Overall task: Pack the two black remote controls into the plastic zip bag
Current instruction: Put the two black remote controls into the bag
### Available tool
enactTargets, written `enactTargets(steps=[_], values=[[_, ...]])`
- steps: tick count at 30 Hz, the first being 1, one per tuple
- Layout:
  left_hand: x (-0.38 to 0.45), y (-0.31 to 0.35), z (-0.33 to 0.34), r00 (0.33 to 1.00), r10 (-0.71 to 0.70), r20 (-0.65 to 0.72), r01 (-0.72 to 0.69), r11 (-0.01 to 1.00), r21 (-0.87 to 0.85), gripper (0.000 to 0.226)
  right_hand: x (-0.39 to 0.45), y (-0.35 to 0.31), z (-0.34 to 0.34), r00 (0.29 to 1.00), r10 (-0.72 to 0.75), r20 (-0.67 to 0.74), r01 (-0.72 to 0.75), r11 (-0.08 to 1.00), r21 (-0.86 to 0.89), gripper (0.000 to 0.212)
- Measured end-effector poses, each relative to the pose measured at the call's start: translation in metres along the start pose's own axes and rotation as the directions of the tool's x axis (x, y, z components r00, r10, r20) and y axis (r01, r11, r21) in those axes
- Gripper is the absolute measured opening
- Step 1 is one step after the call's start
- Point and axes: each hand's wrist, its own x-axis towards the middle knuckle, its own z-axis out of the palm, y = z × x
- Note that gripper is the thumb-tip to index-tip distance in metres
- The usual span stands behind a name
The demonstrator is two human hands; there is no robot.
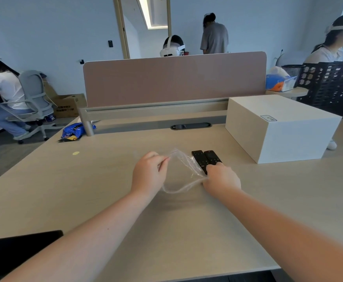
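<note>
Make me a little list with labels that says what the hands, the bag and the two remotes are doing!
left hand: pinches one edge of the bag
right hand: grips the bag's other edge, resting on the near ends of the remotes
plastic zip bag: clear, pulled open between the hands
remote controls: two, black, side by side on the table, not yet inside
white box: right of the remotes

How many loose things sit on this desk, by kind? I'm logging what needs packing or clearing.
Black remote controls: 2
Plastic zip bag: 1
White box: 1
Blue snack bag: 1
Total: 5
</note>
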Motion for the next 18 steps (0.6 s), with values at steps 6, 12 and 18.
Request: enactTargets(steps=[6,12,18], values=[[-0.007,0.000,-0.004,0.998,0.053,-0.042,-0.051,0.998,0.031,0.018,0.008,-0.001,0.001,0.999,0.042,0.021,-0.044,0.993,0.106,0.011],[-0.005,-0.003,-0.014,0.954,-0.050,0.295,-0.128,0.823,0.553,0.033,0.007,0.002,-0.016,0.992,0.125,0.024,-0.127,0.959,0.255,0.039],[0.007,-0.009,-0.006,0.932,-0.157,0.328,-0.053,0.833,0.550,0.022,-0.010,-0.001,-0.064,0.971,0.145,-0.188,-0.005,0.802,0.597,0.037]])
